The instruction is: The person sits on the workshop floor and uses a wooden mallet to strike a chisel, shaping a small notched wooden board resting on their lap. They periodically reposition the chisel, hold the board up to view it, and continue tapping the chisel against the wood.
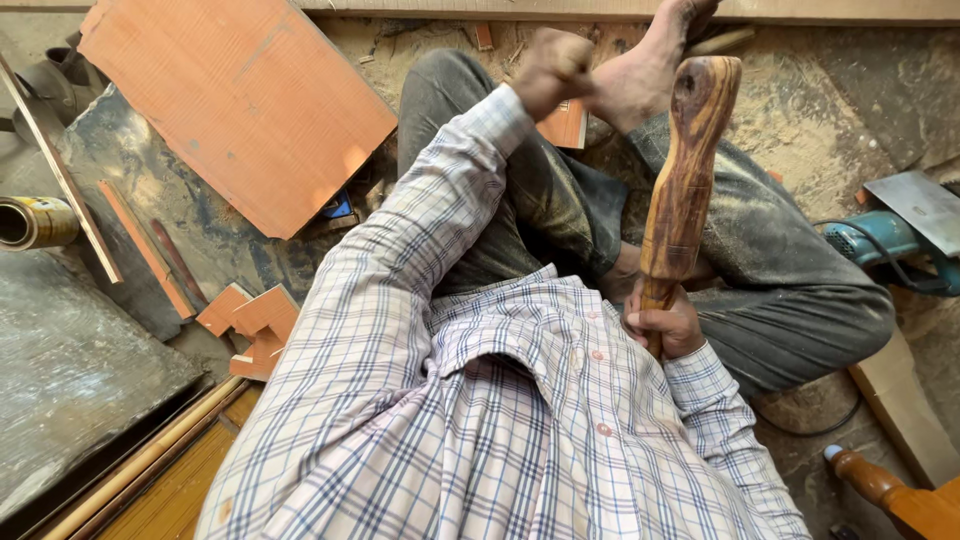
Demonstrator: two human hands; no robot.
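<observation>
I sit on a sawdust-covered floor in a checked shirt and dark trousers. My right hand (665, 325) grips the thin end of a long wooden mallet (688, 170), raised upright close to my chest. My left hand (550, 68) is closed in a fist, arm stretched forward, next to my bare foot (640, 75). What the fist holds is hidden. A small orange wood piece (566, 125) lies under the fist and foot.
A large orange board (240, 100) lies at the upper left. Small notched wood offcuts (250, 325) sit left of my arm. A metal can (35, 222) rests at far left, a blue power tool (885, 240) at right, a turned wooden leg (885, 490) at lower right.
</observation>
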